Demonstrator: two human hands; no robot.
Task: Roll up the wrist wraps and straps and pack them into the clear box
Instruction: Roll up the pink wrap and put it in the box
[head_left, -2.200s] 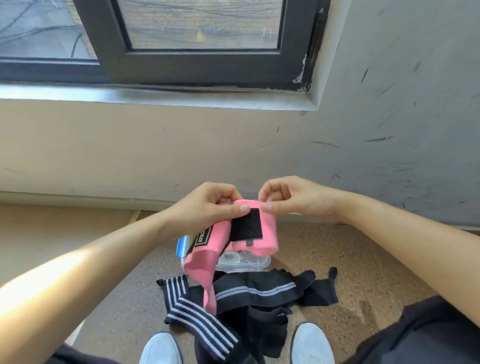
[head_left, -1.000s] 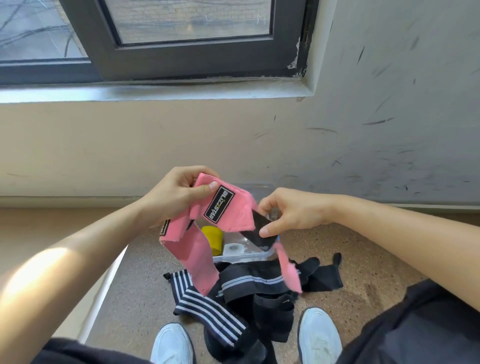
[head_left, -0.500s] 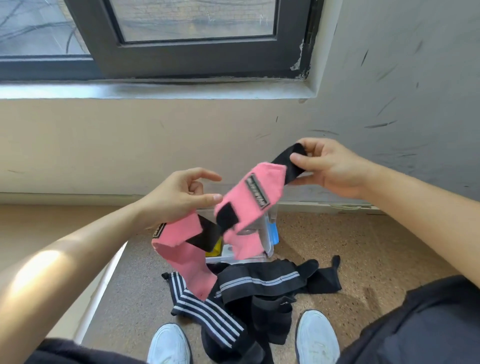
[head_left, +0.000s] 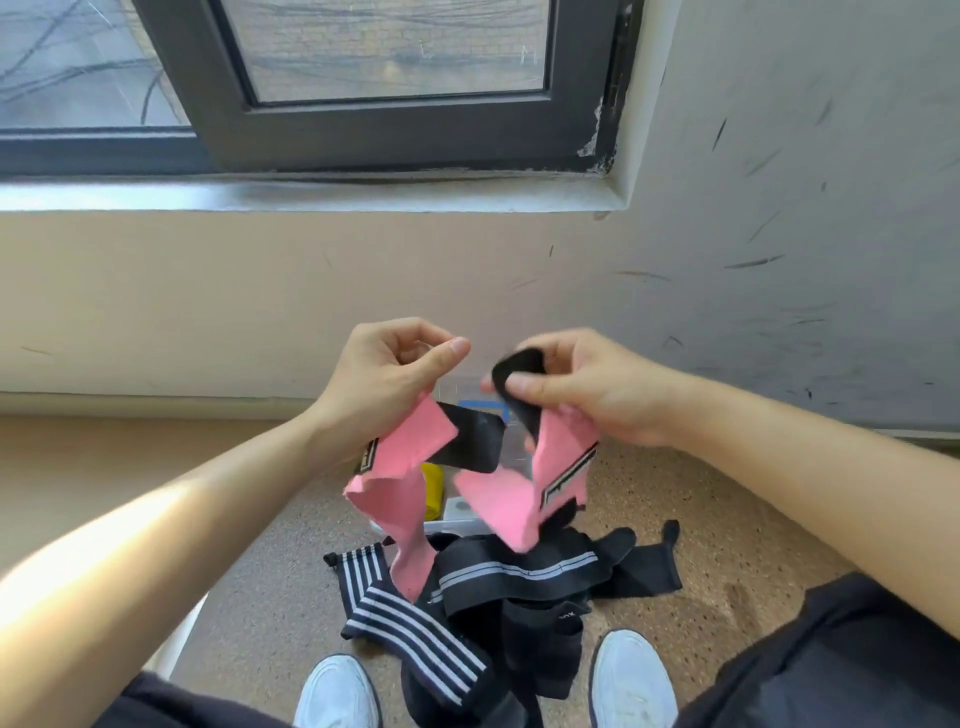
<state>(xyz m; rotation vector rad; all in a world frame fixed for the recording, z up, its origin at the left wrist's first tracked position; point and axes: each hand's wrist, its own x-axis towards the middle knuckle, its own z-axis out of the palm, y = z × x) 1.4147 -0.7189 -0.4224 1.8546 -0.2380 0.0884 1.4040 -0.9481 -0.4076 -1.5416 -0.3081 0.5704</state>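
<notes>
The left hand (head_left: 387, 382) is closed, thumb pressed to forefinger, pinching the top of one pink elastic wrist wrap (head_left: 402, 499), which hangs below it with a black fastener patch (head_left: 470, 439) jutting right. Just beside it, the right hand (head_left: 582, 389) pinches the black loop end (head_left: 519, 371) of a second pink wrist wrap (head_left: 540, 488) dangling beneath. Behind and below both wraps sits the clear plastic box (head_left: 470, 514), against the wall, a yellow roll (head_left: 431, 491) inside. In front of the box, black striped straps (head_left: 498, 587) lie heaped on the speckled brown floor (head_left: 727, 545), between two white shoes (head_left: 337, 693). Bare floor opens to the right.
</notes>
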